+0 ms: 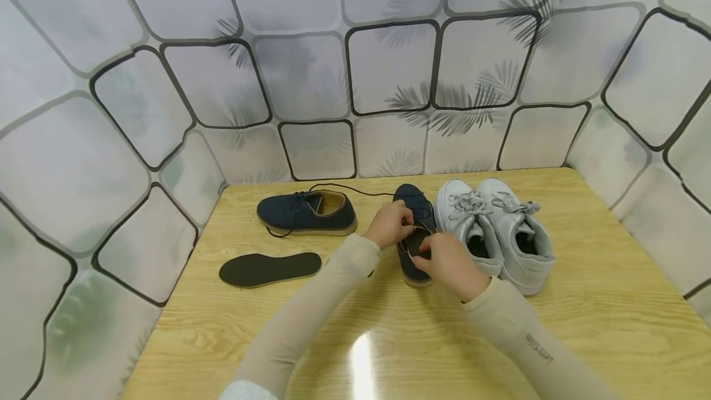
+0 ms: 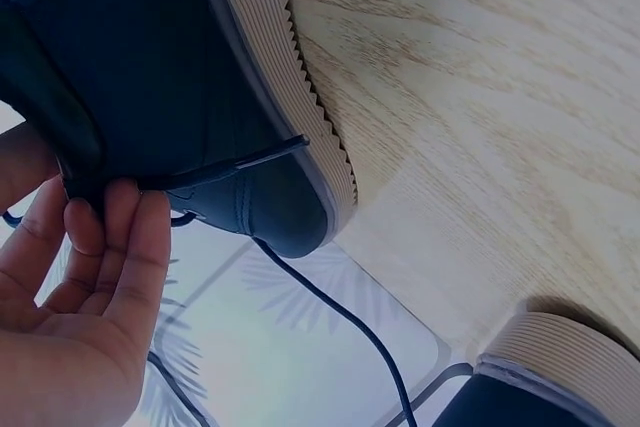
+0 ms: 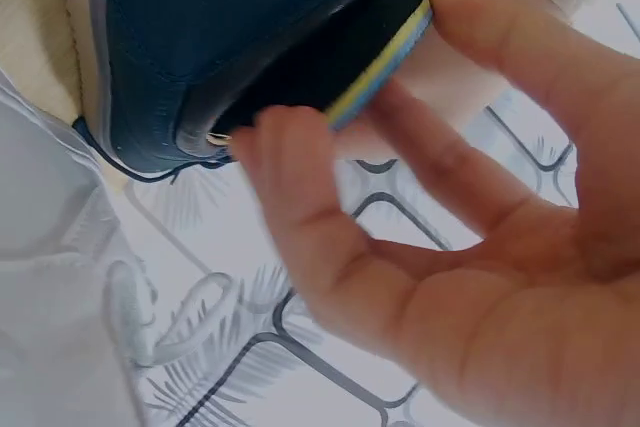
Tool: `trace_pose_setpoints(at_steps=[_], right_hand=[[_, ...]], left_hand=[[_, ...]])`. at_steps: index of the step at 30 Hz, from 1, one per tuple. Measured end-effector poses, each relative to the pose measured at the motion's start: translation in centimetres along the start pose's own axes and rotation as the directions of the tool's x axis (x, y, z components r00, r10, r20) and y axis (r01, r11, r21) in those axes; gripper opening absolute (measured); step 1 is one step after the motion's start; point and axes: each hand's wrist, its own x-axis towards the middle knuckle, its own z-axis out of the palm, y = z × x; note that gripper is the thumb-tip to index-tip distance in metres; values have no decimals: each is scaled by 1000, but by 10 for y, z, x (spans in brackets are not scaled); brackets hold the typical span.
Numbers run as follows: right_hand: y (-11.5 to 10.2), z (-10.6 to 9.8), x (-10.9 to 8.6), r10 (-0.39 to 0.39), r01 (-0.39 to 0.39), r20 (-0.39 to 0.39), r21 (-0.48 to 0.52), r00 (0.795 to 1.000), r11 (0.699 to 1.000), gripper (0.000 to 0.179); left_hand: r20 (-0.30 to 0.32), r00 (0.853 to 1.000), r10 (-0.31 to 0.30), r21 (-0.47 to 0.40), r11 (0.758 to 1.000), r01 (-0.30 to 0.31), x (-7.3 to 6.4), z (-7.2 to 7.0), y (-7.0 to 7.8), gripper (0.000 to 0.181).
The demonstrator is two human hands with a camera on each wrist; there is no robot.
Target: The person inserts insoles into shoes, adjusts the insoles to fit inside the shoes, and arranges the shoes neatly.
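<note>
A navy lace-up shoe (image 1: pixel 410 195) lies on the table, its toe pointing away from me. My left hand (image 1: pixel 392 223) pinches the edge of its opening near the laces; the left wrist view shows those fingers (image 2: pixel 122 209) beside a loose dark lace (image 2: pixel 345 312). A dark insole (image 3: pixel 345 52) with a yellow and blue edge sits partly in the opening, tilted up. My right hand (image 1: pixel 452 266) holds its raised end between thumb and fingers. The rest of the insole is hidden inside the shoe.
The matching navy shoe (image 1: pixel 291 213) stands at the back left, its lace trailing across the table. In front of it lies another dark insole (image 1: pixel 266 269). A pair of white sneakers (image 1: pixel 524 264) stands close on the right. Patterned cloth walls (image 1: pixel 311 79) enclose the wooden table (image 1: pixel 600 252).
</note>
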Motion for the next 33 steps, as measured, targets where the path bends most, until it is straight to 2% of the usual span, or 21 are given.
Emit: trace_pose_setpoints(at_steps=[3, 5, 12, 15, 18, 22, 24, 27, 29, 33], right_hand=[[2, -1, 1, -43, 43, -18, 38, 999, 998, 10], [4, 1, 4, -65, 66, -28, 56, 998, 996, 12], [13, 9, 16, -9, 11, -13, 108, 1000, 994, 22], [16, 8, 20, -10, 11, -10, 85, 1000, 996, 21], [19, 5, 23, -31, 31, -24, 16, 999, 999, 16], [23, 2, 25, -96, 94, -45, -52, 994, 994, 12], [25, 2, 28, -114, 112, -42, -43, 993, 993, 12], [26, 2, 33, -103, 103, -25, -8, 994, 995, 9], [25, 3, 36, -67, 67, -7, 12, 998, 998, 8], [25, 7, 43, -34, 34, 13, -24, 999, 999, 21]], left_hand=[[-15, 1000, 6, 0, 1000, -6, 1, 0, 0, 10], [-19, 1000, 7, 4, 1000, -7, 1, 1, 0, 10], [-1, 1000, 4, 7, 1000, -4, 1, 5, 1, 9], [-5, 1000, -3, 15, 1000, 3, 2, 5, 3, 9], [-5, 1000, -10, 15, 1000, 10, 2, 3, 4, 9], [2, 1000, -18, 20, 1000, 18, 2, 0, 5, 9], [4, 1000, -20, 26, 999, 20, 2, 0, 5, 9], [5, 1000, -23, 35, 999, 22, 2, 0, 5, 9], [4, 1000, -22, 37, 999, 22, 2, 0, 5, 9], [8, 1000, -23, 33, 999, 22, 1, 2, 4, 9]])
